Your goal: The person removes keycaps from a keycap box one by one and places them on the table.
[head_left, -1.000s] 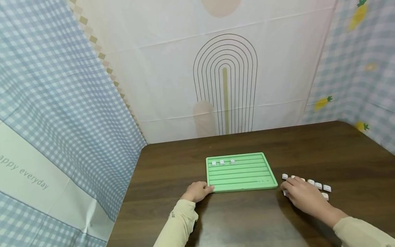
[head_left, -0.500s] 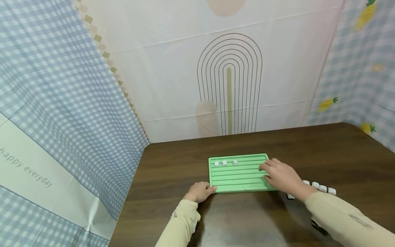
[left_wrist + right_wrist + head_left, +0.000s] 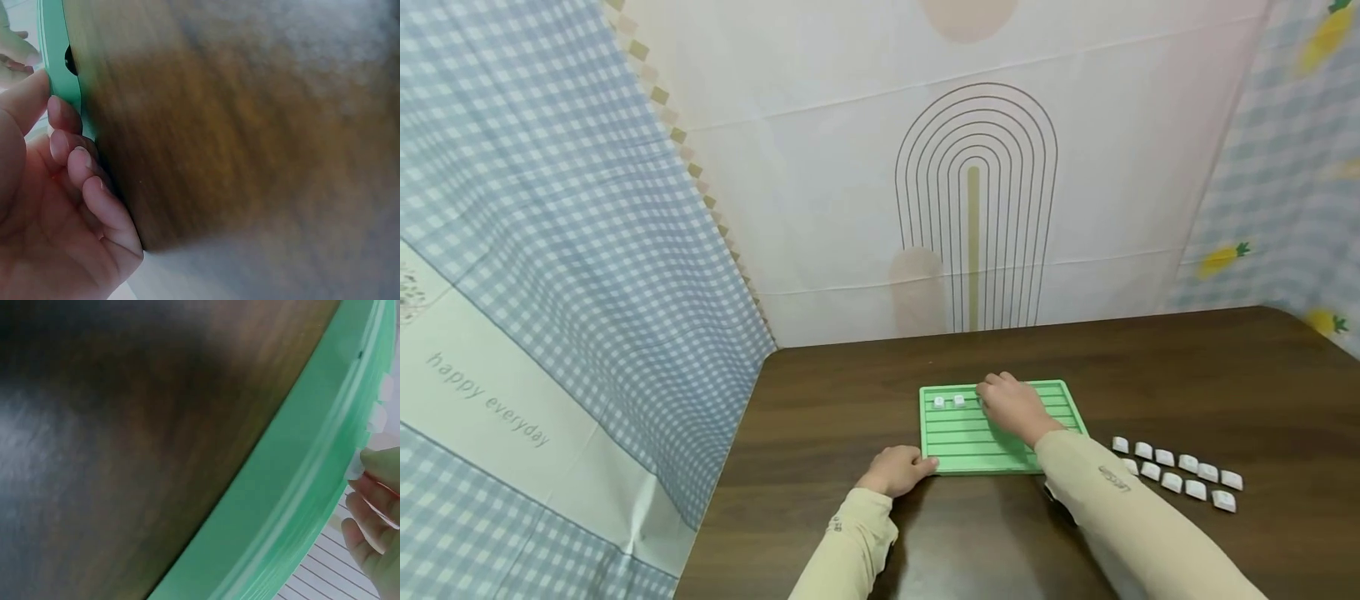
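A green ridged tray [image 3: 985,454] lies on the table, and my left hand [image 3: 897,471] grips its near left corner. In the left wrist view the thumb is on the rim and the curled fingers [image 3: 97,194] are against its side. My right hand [image 3: 1015,408] is over the tray's top row. In the right wrist view its thumb and finger pinch a white keycap [image 3: 355,465], which the hand hides in the head view. Left of it, two white keycaps, one at the corner [image 3: 938,402] and another keycap [image 3: 958,400], sit spaced along that row.
Several white keycaps [image 3: 1187,463] lie in two slanting rows on the brown table [image 3: 820,400], right of the tray. Patterned curtains [image 3: 842,183] hang behind the table and along its left side. The right forearm crosses the tray's near right corner.
My right hand has moved from the loose keycaps leftward across the tray to its top row, covering the third keycap's spot. The left hand keeps its hold. The head view has shifted slightly.
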`<state>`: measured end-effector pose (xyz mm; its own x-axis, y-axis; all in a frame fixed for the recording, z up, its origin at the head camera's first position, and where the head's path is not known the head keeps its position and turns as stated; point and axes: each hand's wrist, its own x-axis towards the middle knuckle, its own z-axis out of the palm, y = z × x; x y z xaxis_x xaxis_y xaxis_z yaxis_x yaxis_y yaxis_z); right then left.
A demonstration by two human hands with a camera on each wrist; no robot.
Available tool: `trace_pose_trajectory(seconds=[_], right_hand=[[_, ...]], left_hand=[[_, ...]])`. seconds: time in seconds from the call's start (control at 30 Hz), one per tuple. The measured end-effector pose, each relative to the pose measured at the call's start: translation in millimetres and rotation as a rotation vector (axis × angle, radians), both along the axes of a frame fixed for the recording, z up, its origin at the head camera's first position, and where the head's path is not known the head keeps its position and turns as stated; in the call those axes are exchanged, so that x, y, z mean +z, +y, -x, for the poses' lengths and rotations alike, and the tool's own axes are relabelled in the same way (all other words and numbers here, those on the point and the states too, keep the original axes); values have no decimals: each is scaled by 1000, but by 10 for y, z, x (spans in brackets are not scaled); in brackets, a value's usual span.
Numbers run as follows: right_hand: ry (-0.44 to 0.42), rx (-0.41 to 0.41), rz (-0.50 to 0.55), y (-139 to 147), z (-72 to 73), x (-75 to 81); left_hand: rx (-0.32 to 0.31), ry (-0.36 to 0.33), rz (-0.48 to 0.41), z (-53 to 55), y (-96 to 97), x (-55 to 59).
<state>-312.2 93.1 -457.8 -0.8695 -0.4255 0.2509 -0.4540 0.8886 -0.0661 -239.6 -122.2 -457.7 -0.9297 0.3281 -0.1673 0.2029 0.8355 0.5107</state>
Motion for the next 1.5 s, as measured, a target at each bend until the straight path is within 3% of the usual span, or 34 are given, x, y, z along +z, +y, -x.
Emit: trace_pose_trajectory(seconds=[0.2,0.5,0.7,0.87,1.0,1.17,1.3,1.5], right_hand=[[-33,-2,-41,10,21,-17],[67,37,30,36,-24,36],[143,79,78,405,-367,279],[106,29,28,863,-717,371],[75,-11,-24,1186,-978,311],[70,-58,-48,1428,-1193,167],[42,-79,-56,1504,-1284,45],[118,-90,-57,1527,-1327,-80]], left_hand=[[3,1,-5,-18,18,21],[16,-9,-1,-35,3,33],[5,-20,-6,-36,29,-19],[12,-36,-17,-17,15,7],[10,-33,-14,-13,-3,27],[-2,-25,-1,11,-40,37],[-5,-22,1,17,-43,28],[0,-26,-16,-8,-12,25]])
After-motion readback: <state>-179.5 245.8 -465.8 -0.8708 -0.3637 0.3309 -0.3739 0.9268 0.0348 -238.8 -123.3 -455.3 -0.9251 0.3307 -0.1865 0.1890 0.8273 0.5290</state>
